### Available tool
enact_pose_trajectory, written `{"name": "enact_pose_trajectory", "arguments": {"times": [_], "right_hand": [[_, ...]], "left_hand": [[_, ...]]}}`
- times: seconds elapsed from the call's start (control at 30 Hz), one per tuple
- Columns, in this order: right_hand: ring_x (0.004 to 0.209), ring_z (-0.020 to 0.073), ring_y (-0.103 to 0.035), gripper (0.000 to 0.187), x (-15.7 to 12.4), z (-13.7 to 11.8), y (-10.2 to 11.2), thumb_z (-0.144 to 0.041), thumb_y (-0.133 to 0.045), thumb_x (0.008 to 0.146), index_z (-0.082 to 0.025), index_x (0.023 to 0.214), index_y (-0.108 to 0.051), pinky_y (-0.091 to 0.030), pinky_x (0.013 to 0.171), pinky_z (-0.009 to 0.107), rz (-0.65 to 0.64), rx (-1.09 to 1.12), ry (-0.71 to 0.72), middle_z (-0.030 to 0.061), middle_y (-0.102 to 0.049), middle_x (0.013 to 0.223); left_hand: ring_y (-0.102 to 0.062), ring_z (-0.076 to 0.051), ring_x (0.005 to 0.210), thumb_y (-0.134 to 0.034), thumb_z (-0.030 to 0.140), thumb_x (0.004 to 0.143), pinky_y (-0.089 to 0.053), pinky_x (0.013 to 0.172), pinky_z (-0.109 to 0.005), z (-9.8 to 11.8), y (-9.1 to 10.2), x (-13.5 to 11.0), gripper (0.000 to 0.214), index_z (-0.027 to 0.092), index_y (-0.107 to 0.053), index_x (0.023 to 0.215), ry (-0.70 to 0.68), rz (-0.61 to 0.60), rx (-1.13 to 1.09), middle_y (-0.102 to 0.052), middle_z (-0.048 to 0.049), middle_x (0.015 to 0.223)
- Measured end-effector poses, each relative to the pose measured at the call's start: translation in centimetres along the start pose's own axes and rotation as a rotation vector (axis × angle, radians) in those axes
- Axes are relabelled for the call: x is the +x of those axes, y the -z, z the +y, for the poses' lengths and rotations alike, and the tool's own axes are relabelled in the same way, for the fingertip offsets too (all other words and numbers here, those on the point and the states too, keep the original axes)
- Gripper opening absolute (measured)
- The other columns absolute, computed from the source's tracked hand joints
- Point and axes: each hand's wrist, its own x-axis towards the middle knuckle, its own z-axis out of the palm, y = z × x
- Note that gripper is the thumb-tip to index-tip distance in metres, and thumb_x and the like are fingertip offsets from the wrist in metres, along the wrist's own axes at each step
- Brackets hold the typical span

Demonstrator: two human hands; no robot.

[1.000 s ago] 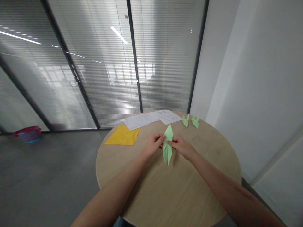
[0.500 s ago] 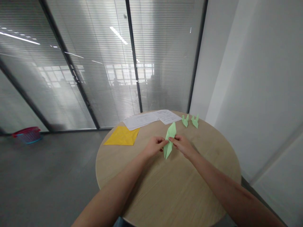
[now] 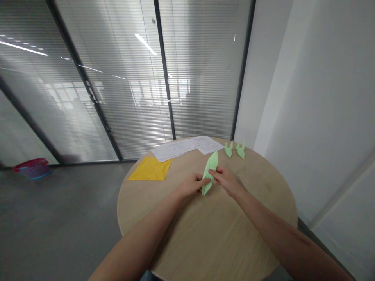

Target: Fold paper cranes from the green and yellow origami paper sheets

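Pinched at mid-length between the fingertips of both hands: a long, narrow pale green folded paper piece (image 3: 210, 171), kite-like and pointed at each end. Left hand (image 3: 191, 184) closed on its left edge, thumb and fingers drawn together around the paper; right hand (image 3: 227, 181) closed likewise on its right edge, fingertips almost meeting those of the left. Held over the middle of the round light wooden table (image 3: 205, 238), just in front of the person, both bare forearms reaching in from the near edge. Long axis running away from the person and leaning a little to the right: far tip up and pointing toward the white printed sheets (image 3: 178, 149) at the table's far rim, near tip down and to the left, close to the tabletop; impossible to tell whether touching the wood. Broader in the far half, tapering to a slim point at the near end. Left of the hands and well apart, lying flat, a yellow square paper sheet (image 3: 150, 169). Beyond the right hand, near the far right rim, two small green folded paper figures (image 3: 229, 148) side by side, upright, just apart from each other. Behind the table, a glass partition with lowered blinds (image 3: 123, 89); on the grey floor at far left, a red and blue basket (image 3: 31, 168).
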Motion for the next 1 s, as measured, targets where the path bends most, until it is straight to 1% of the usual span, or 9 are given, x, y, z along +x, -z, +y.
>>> {"name": "enact_pose_trajectory", "arguments": {"times": [0.13,0.3,0.4,0.47,0.6,0.73,0.8,0.9,1.0], "right_hand": [[0.047,0.0092,-0.033,0.041,0.2,0.2,0.1,-0.057,-0.064,0.073,-0.018,0.065,-0.053,-0.023,0.046,0.023,0.013,0.091,-0.034,-0.0052,-0.040,0.051],[0.048,0.0094,-0.035,0.040,0.1,0.4,-0.5,-0.055,-0.065,0.073,-0.018,0.065,-0.055,-0.026,0.047,0.024,0.000,0.081,-0.040,-0.0048,-0.042,0.052],[0.048,0.0101,-0.036,0.039,-0.1,0.3,-0.8,-0.055,-0.064,0.073,-0.018,0.063,-0.055,-0.026,0.047,0.024,-0.005,0.049,-0.026,-0.0045,-0.043,0.052],[0.048,0.0101,-0.036,0.040,-0.2,0.2,-0.8,-0.055,-0.064,0.073,-0.019,0.061,-0.054,-0.026,0.048,0.024,-0.003,0.042,-0.014,-0.0046,-0.043,0.051],[0.048,0.0103,-0.035,0.040,-0.2,-0.1,-0.5,-0.055,-0.065,0.072,-0.019,0.060,-0.053,-0.025,0.048,0.024,0.046,0.034,-0.017,-0.0047,-0.042,0.051],[0.046,0.0098,-0.034,0.041,0.0,-0.2,-0.2,-0.056,-0.066,0.071,-0.019,0.059,-0.052,-0.024,0.047,0.025,0.061,0.054,-0.024,-0.0054,-0.041,0.049],[0.046,0.0096,-0.034,0.043,0.1,-0.2,-0.1,-0.056,-0.066,0.071,-0.019,0.057,-0.049,-0.024,0.047,0.025,0.095,0.084,-0.015,-0.0056,-0.040,0.048],[0.045,0.0093,-0.033,0.044,0.2,-0.4,0.1,-0.056,-0.067,0.070,-0.020,0.056,-0.047,-0.024,0.046,0.026,0.152,0.128,-0.001,-0.0057,-0.039,0.047],[0.044,0.0089,-0.032,0.044,0.4,-0.6,0.3,-0.056,-0.069,0.069,-0.020,0.057,-0.046,-0.024,0.045,0.025,0.149,0.146,-0.007,-0.0054,-0.039,0.047]], "left_hand": [[-0.054,-0.015,0.053,-0.045,0.071,0.079,-0.040,0.051,-0.025,-0.4,-0.3,0.2,0.063,0.011,-0.064,0.073,0.001,0.032,-0.063,-0.057,-0.0025,0.056],[-0.048,-0.012,0.055,-0.055,0.061,0.078,-0.034,0.053,-0.024,-0.8,-0.3,0.5,0.053,0.010,-0.069,0.076,-0.110,0.026,0.095,-0.056,-0.0004,0.059],[-0.049,-0.013,0.057,-0.060,0.053,0.076,-0.035,0.054,-0.024,-0.6,-0.3,0.5,0.044,0.010,-0.070,0.078,-0.070,0.048,0.121,-0.059,-0.0005,0.061],[-0.050,-0.013,0.056,-0.062,0.048,0.074,-0.035,0.054,-0.024,-0.2,-0.4,0.4,0.038,0.011,-0.070,0.075,-0.029,0.047,0.112,-0.060,-0.0006,0.061],[-0.050,-0.012,0.053,-0.064,0.042,0.072,-0.036,0.053,-0.023,0.5,-0.5,-0.1,0.030,0.012,-0.068,0.070,0.025,0.018,0.078,-0.060,-0.0002,0.059],[-0.051,-0.012,0.051,-0.062,0.039,0.074,-0.038,0.052,-0.023,0.9,-0.6,-0.2,0.026,0.013,-0.068,0.072,0.030,-0.004,0.039,-0.059,0.0010,0.057],[-0.053,-0.012,0.052,-0.063,0.038,0.073,-0.041,0.052,-0.023,0.7,-0.6,-0.1,0.025,0.013,-0.068,0.071,0.029,0.000,0.016,-0.060,0.0006,0.058],[-0.056,-0.013,0.054,-0.065,0.040,0.072,-0.044,0.054,-0.023,0.2,-0.8,0.3,0.025,0.015,-0.067,0.070,0.011,0.009,-0.011,-0.062,-0.0006,0.060],[-0.057,-0.014,0.054,-0.067,0.043,0.072,-0.045,0.054,-0.023,0.0,-0.9,0.2,0.027,0.017,-0.067,0.070,-0.011,-0.001,-0.033,-0.063,-0.0009,0.061]]}}
